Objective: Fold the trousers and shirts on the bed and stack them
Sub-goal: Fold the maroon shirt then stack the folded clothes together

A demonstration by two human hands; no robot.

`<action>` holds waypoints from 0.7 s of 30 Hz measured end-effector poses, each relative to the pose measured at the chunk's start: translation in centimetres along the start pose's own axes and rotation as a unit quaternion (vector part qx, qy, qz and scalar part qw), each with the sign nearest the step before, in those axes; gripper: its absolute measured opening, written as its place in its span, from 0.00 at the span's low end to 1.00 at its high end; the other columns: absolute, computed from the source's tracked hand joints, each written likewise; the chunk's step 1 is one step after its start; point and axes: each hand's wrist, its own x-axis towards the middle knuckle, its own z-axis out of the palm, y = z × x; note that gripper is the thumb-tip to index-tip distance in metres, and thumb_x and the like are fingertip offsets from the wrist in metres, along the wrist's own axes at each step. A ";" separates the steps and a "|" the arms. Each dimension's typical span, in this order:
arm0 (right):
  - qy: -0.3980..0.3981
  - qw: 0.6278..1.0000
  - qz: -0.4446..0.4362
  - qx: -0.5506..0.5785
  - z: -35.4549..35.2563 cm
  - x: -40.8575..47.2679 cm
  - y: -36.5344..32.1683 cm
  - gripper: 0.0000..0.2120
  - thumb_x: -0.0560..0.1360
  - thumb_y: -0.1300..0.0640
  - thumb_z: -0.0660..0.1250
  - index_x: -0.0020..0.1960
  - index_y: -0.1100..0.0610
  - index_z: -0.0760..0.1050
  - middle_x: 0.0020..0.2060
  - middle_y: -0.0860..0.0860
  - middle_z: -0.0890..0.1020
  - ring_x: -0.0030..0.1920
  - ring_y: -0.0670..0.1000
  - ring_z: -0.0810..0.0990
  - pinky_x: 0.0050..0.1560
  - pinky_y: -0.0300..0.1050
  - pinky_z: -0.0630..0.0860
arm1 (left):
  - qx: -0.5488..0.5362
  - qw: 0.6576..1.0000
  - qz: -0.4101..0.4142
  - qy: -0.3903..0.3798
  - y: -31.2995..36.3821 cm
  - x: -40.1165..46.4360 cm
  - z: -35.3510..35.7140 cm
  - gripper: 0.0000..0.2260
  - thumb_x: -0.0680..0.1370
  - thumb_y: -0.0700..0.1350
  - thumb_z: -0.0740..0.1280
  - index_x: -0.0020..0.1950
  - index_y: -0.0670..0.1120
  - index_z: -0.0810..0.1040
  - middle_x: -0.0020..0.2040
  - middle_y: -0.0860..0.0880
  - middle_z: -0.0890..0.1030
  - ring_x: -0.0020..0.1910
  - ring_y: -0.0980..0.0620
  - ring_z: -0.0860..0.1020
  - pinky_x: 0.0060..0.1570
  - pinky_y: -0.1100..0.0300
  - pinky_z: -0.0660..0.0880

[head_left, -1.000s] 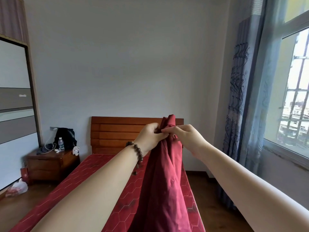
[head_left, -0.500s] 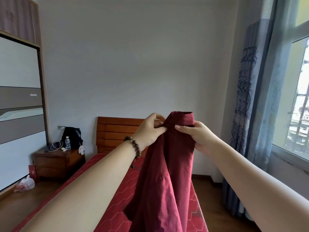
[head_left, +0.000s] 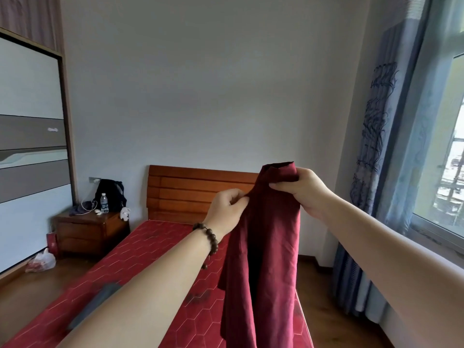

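Above the red bed [head_left: 140, 249], left hand [head_left: 227, 212] and right hand [head_left: 305, 192] fingers pinch a hanging maroon garment [head_left: 266, 247].

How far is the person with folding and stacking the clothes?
Nothing looks finished: no folded stack shows on the bed. In hand: the dark red garment hangs in the air above the bed, the left hand pinching its edge and the right hand gripping its top. A grey item lies on the bed, mostly behind the left forearm, and looks unfolded. Folding and stacking both remain.
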 end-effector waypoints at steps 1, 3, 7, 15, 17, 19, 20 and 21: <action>-0.001 1.000 -0.001 -0.013 -0.3 -0.1 0.1 0.20 0.65 0.65 0.77 0.55 0.57 0.79 0.50 0.57 0.84 0.51 0.57 0.83 0.57 0.56 0.79 | -0.030 0.999 -0.012 -0.010 0.0 0.2 -0.1 0.08 0.78 0.40 0.65 0.43 0.39 0.82 0.41 0.40 0.83 0.41 0.42 0.80 0.44 0.49 0.77; -0.018 0.998 -0.005 -0.059 -1.3 -0.2 0.0 0.27 0.64 0.66 0.78 0.59 0.50 0.76 0.53 0.59 0.81 0.53 0.59 0.81 0.58 0.61 0.77 | -0.097 0.994 -0.037 -0.040 0.2 0.5 0.0 0.07 0.78 0.38 0.66 0.43 0.41 0.83 0.40 0.45 0.84 0.40 0.50 0.81 0.42 0.58 0.77; -0.160 0.981 0.019 -0.105 -4.2 -0.9 -1.4 0.28 0.65 0.66 0.77 0.59 0.45 0.76 0.56 0.57 0.80 0.51 0.52 0.81 0.51 0.59 0.80 | -0.148 0.983 -0.046 -0.095 1.0 1.3 0.1 0.07 0.76 0.35 0.69 0.40 0.45 0.83 0.38 0.49 0.84 0.39 0.56 0.81 0.42 0.64 0.77; -0.283 0.923 0.019 -0.261 -6.1 -2.0 -4.4 0.18 0.69 0.52 0.76 0.57 0.43 0.79 0.53 0.48 0.82 0.52 0.50 0.82 0.52 0.47 0.81 | -0.169 0.966 -0.024 -0.196 2.8 1.6 -0.1 0.05 0.76 0.34 0.68 0.42 0.41 0.81 0.31 0.53 0.82 0.28 0.62 0.78 0.28 0.72 0.71; -0.293 0.905 0.016 -0.307 -5.4 -2.1 -4.5 0.14 0.69 0.49 0.75 0.54 0.42 0.80 0.50 0.45 0.83 0.51 0.47 0.82 0.52 0.42 0.80 | -0.160 0.965 -0.016 -0.209 2.9 1.5 -0.2 0.04 0.76 0.34 0.68 0.43 0.41 0.81 0.31 0.54 0.81 0.27 0.62 0.77 0.28 0.72 0.70; -0.291 0.898 0.014 -0.329 -4.7 -2.0 -4.4 0.09 0.69 0.47 0.75 0.49 0.44 0.82 0.47 0.45 0.84 0.48 0.46 0.82 0.50 0.39 0.79 | -0.151 0.965 -0.011 -0.214 3.0 1.4 -0.3 0.05 0.76 0.34 0.68 0.42 0.42 0.81 0.31 0.54 0.81 0.29 0.62 0.77 0.29 0.72 0.71; -0.289 0.897 0.014 -0.333 -4.3 -2.0 -4.3 0.07 0.69 0.48 0.75 0.47 0.45 0.83 0.45 0.45 0.84 0.46 0.45 0.82 0.49 0.38 0.79 | -0.150 0.965 -0.010 -0.213 3.1 1.4 -0.4 0.05 0.76 0.34 0.68 0.42 0.42 0.81 0.32 0.53 0.82 0.30 0.62 0.78 0.30 0.71 0.72; -0.286 0.897 0.015 -0.336 -4.0 -1.9 -4.2 0.06 0.69 0.48 0.75 0.45 0.46 0.83 0.43 0.45 0.84 0.44 0.45 0.82 0.47 0.37 0.79 | -0.149 0.966 -0.008 -0.211 3.1 1.3 -0.5 0.05 0.76 0.34 0.68 0.42 0.42 0.81 0.33 0.52 0.82 0.32 0.61 0.78 0.32 0.71 0.73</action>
